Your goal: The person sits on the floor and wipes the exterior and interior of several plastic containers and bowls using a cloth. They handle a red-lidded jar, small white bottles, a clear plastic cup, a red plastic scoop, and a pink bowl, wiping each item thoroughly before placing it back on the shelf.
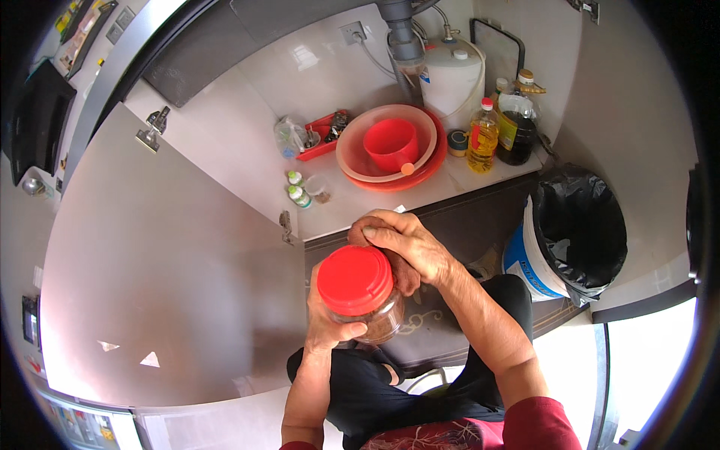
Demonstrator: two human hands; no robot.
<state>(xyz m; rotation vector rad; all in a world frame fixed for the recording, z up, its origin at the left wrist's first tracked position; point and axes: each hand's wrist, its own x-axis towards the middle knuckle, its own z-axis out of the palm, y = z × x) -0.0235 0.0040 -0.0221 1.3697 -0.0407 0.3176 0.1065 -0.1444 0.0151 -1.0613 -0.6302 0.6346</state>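
A clear jar (381, 319) with a broad red screw lid (354, 279) is held upright in front of my knees. My left hand (324, 319) is closed around its side, the thumb across the front. Something brown shows through the wall, too unclear to name. In my right hand (414, 244) is a bunched brown cloth (405, 276), pressed against the far right side of the lid and jar. The fingers of that hand curl over the cloth and are partly hidden by it.
Beyond the jar is an open under-sink cabinet holding a pink basin (350, 139), a red cup (391, 144), an oil bottle (482, 139), a dark bottle (517, 131) and a white tank (454, 79). An open cabinet door (180, 285) stands left, a black-lined bucket (525, 255) right.
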